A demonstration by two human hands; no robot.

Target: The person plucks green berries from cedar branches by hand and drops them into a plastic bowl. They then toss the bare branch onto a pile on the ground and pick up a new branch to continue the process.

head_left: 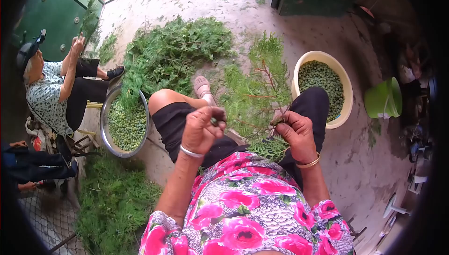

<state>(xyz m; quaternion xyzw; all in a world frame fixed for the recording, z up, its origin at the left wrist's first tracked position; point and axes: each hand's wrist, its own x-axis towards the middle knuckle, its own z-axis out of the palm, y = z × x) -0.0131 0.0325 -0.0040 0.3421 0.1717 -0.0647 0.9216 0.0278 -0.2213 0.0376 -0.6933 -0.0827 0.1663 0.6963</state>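
Observation:
My right hand (pixel 297 135) is closed around the stem of a leafy conifer branch (pixel 266 79), which stands up and fans out between my knees. My left hand (pixel 202 127) is raised to the left of the branch, apart from it, fingers curled around a small green cone (pixel 214 121) that shows at the fingertips. By my right knee is a cream plastic tub (pixel 347 86) holding many green cones (pixel 322 79). A metal basin (pixel 104 128) with more green cones (pixel 125 128) sits left of my left knee.
A heap of cut branches (pixel 173 54) lies ahead, another pile (pixel 114 199) at lower left. A seated person (pixel 51 86) on the left holds up a sprig (pixel 90 21). Another person's dark-clothed legs (pixel 39 166) show below. A green bucket (pixel 381 99) lies tilted at right.

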